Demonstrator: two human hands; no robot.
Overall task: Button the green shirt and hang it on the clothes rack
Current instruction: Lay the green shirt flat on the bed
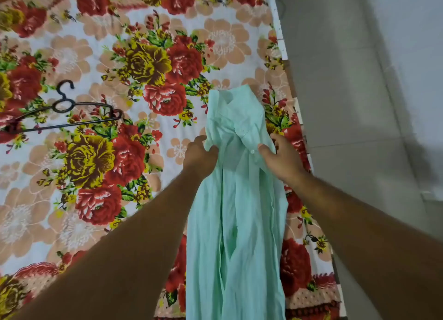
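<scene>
Green shirt (236,199) bunched lengthwise on floral bedsheet (79,55), pinched between my left hand (200,155) and right hand (281,157). Risk: thin cloth slipping, button missing hole. Hanger (63,109) far left of fingers.

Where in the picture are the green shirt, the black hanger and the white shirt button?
green shirt (239,223): head view, on the front panel below the hands.
black hanger (62,105): head view, on the ring under its hook.
white shirt button (252,151): head view, on the button by the right thumb.
</scene>
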